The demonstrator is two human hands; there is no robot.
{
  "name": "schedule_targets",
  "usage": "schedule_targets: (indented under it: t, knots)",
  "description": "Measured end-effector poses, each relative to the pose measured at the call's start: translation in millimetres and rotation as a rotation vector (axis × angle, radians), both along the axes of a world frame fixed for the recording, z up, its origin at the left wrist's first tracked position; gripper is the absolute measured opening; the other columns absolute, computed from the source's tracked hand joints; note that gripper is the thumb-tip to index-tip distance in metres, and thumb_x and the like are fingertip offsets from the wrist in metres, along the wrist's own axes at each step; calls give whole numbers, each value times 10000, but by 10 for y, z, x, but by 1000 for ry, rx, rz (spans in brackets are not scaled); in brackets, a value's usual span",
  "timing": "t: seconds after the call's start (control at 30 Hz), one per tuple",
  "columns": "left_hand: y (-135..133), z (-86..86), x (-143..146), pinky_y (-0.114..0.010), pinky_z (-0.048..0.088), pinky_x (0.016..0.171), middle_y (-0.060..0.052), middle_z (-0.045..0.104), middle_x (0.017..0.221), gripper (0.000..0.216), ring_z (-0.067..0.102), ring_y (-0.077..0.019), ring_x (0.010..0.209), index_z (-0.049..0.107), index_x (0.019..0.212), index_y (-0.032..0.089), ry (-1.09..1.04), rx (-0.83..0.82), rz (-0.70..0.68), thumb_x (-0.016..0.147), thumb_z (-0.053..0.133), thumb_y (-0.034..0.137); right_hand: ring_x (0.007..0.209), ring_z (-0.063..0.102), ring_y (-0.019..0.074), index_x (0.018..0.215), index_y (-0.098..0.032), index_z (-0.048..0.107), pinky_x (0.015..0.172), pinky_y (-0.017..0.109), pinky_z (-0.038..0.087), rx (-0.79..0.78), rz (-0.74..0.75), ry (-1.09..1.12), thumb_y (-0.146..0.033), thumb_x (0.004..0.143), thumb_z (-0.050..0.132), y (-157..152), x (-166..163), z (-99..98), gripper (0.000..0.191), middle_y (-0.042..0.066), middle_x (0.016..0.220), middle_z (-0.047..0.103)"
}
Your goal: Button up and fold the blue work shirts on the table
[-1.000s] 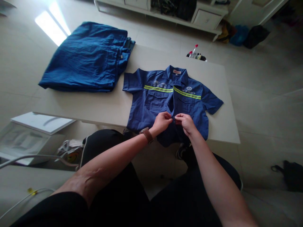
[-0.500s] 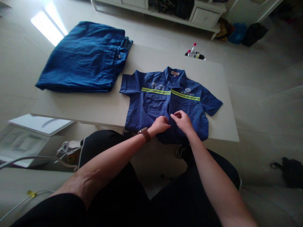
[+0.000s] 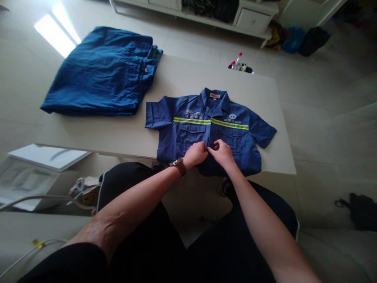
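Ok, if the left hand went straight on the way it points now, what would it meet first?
The left hand would likely meet the right hand first, just ahead at the blue shirt's front; whether the two hands touch is unclear.

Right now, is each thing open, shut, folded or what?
Dark blue short-sleeved fabric shirt: spread face up, collar open
Bright blue fabric pile: folded
White rectangular drawer: shut
Clear red-topped bottles: capped
Brown-strapped wristwatch: fastened
Left hand: pinching shirt front
Right hand: grip unclear
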State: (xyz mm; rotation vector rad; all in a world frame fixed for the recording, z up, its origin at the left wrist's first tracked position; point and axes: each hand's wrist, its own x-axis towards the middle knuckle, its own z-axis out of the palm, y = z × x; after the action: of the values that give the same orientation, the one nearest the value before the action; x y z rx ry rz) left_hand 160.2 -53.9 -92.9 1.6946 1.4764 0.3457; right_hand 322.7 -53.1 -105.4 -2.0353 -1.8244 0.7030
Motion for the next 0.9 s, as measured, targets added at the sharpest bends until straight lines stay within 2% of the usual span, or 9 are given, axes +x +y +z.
schedule_targets:
  t: [0.23, 0.33, 0.43, 0.53, 0.63, 0.73, 0.9]
  knots:
    - [-9, -55, -43, -296, 493, 768, -115, 749, 984, 209, 687, -235, 869, 680, 1021, 197, 81, -63, -47, 826, 602, 203, 815, 661, 221, 1012, -199, 651, 803, 323, 507, 33, -26, -35, -221, 747, 619, -11, -73, 12, 268, 72, 875, 720]
    - [1, -29, -47, -301, 489, 751, -123, 745, 986, 196, 691, -250, 862, 673, 1017, 200, 124, -90, -66, 836, 609, 235, 797, 671, 219, 937, -202, 666, 787, 311, 501, 16, -65, 18, -177, 741, 569, 12, -74, 73, 220, 67, 837, 729]
    - [9, 24, -27, -304, 484, 756, -122, 738, 972, 171, 693, -257, 870, 668, 1017, 203, 143, -97, -36, 876, 605, 277, 748, 666, 209, 854, -202, 668, 740, 298, 493, 12, -101, 89, -207, 729, 574, 26, -51, 119, 156, 55, 779, 724]
    - [3, 80, -1, -297, 480, 770, -109, 720, 1058, 265, 696, -240, 892, 631, 1191, 235, 124, 19, -7, 947, 543, 285, 730, 665, 205, 823, -194, 677, 711, 294, 489, 10, -135, 141, -246, 698, 603, 30, -21, 138, 154, 55, 766, 727]
    - [-4, 99, 10, -282, 477, 759, -94, 660, 1188, 348, 694, -204, 875, 593, 1316, 283, 115, 143, -66, 1003, 443, 269, 707, 655, 198, 807, -190, 685, 690, 289, 484, 10, -138, 173, -272, 671, 620, 31, 2, 143, 172, 54, 754, 728]
    - [1, 69, 6, -281, 480, 758, -90, 632, 1189, 333, 682, -187, 850, 652, 1252, 265, 150, 136, -94, 1017, 418, 281, 679, 643, 190, 793, -193, 686, 666, 282, 475, 8, -133, 191, -287, 658, 622, 30, 10, 150, 177, 49, 732, 724]
    - [38, -33, -7, -299, 488, 816, -92, 638, 1160, 266, 657, -206, 926, 679, 1155, 229, 127, 176, -55, 969, 490, 215, 660, 630, 177, 769, -192, 677, 642, 270, 456, -12, -122, 203, -266, 654, 612, 28, -3, 163, 152, 33, 703, 708]
